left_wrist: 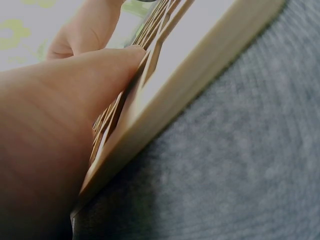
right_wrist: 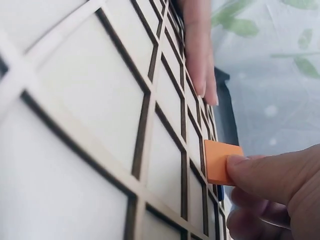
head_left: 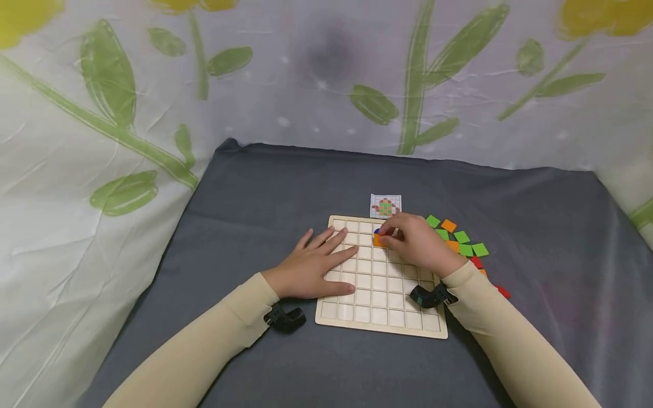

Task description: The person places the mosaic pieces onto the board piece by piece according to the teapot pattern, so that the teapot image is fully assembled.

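A wooden grid board (head_left: 381,330) with rows of square cells lies on the dark cloth. My left hand (head_left: 308,271) rests on its left side, fingers spread; the left wrist view shows the thumb lying along the board edge. Near the board's top row my right hand (head_left: 425,243) pinches a square orange tile (right_wrist: 218,162) between thumb and fingers. In the right wrist view that tile stands tilted against the grid, partly hidden by the thumb. A bit of a blue piece (head_left: 377,231) shows just beyond the orange tile, mostly covered by the right hand.
A small picture card (head_left: 385,207) with a coloured grid pattern lies beyond the board's top edge. To the right, loose green tiles (head_left: 480,249), orange tiles (head_left: 449,225) and red tiles (head_left: 502,291) are scattered on the cloth (head_left: 275,187), some partly behind the right arm.
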Demonstrator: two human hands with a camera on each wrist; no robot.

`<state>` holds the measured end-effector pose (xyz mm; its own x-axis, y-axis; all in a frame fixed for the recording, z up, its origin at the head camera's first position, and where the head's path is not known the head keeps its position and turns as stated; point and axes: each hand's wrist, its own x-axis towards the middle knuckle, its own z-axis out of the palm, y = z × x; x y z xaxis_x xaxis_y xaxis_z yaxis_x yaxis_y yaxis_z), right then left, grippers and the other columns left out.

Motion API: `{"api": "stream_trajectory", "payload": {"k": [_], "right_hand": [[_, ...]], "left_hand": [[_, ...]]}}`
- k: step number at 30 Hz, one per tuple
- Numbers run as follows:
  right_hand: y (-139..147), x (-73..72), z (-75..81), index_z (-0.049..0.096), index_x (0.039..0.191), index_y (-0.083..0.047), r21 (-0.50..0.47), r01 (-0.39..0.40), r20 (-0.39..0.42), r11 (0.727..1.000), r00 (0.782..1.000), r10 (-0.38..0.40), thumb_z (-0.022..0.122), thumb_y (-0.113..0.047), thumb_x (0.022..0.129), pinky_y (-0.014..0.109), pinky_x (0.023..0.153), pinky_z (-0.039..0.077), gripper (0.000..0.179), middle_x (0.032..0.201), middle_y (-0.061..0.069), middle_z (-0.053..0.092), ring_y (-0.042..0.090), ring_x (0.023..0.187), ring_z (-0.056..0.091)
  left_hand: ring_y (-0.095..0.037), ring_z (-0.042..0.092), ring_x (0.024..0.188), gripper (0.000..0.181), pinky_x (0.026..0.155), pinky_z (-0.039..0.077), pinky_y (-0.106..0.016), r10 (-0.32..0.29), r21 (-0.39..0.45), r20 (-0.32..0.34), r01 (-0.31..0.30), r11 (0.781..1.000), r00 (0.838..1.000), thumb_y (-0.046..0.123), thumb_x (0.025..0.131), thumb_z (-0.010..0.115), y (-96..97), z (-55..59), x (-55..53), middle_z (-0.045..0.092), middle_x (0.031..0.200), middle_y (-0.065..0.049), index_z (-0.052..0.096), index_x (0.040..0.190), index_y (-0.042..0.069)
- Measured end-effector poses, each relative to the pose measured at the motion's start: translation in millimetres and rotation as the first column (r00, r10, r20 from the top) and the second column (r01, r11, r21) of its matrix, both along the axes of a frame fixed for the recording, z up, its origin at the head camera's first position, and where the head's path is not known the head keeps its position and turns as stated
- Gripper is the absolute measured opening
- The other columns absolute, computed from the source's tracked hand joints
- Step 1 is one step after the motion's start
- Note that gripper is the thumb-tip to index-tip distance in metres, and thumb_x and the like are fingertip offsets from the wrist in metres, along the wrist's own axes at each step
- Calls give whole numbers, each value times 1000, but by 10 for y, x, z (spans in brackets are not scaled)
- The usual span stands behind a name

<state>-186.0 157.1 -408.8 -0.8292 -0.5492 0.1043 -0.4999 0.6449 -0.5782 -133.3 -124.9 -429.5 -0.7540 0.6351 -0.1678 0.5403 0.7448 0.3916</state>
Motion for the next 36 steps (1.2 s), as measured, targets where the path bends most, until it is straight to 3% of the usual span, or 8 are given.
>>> {"api": "stream_trajectory", "payload": {"k": [5,9,15,22,28,36], "right_hand": [[27,5,-45,81,107,-7,-26,8,-8,1000,1000,-9,75,-9,98,40,76,58,11,101,6,70,14,75,63],[18,2,-78,82,109,-5,-32,1,-26,999,1000,-2,74,-7,98,47,90,59,13,103,8,72,21,86,69],[9,-5,-104,83,109,-7,-36,-6,-39,999,999,4,75,-7,98,37,75,55,13,102,5,71,18,86,63],[75,14,-56,80,112,-7,-36,26,-6,999,1000,-26,71,-8,101,38,77,56,15,104,6,71,18,85,64],[302,-18,30,79,114,-4,6,109,-9,994,994,-109,69,-8,103,36,70,50,16,105,10,73,17,77,58],[635,-131,129,78,119,-2,7,224,37,974,974,-225,68,-13,104,35,59,46,21,119,18,69,21,68,55]], "left_hand": [[-21,-9,163,86,127,-9,-59,5,-16,2,-5,1000,1000,80,96,47,17,3,0,-1,177,3,22,168,39],[-21,-9,163,86,127,-10,-59,3,-11,11,-3,1000,1000,79,97,47,9,-1,-3,-1,177,3,22,168,38],[-23,-8,164,85,126,-9,-61,-4,8,9,4,1000,1000,77,98,48,-3,22,2,0,178,0,23,168,36],[-22,-7,164,85,127,-8,-61,1,8,7,-1,1000,1000,77,98,49,1,14,22,0,177,1,23,168,36],[-22,-7,164,85,126,-8,-61,-11,22,2,11,1000,1000,76,98,50,2,0,36,1,178,0,23,169,35],[-23,-7,164,85,126,-8,-62,-17,28,3,17,999,1000,75,99,51,-28,31,30,1,178,-1,23,169,34]]}}
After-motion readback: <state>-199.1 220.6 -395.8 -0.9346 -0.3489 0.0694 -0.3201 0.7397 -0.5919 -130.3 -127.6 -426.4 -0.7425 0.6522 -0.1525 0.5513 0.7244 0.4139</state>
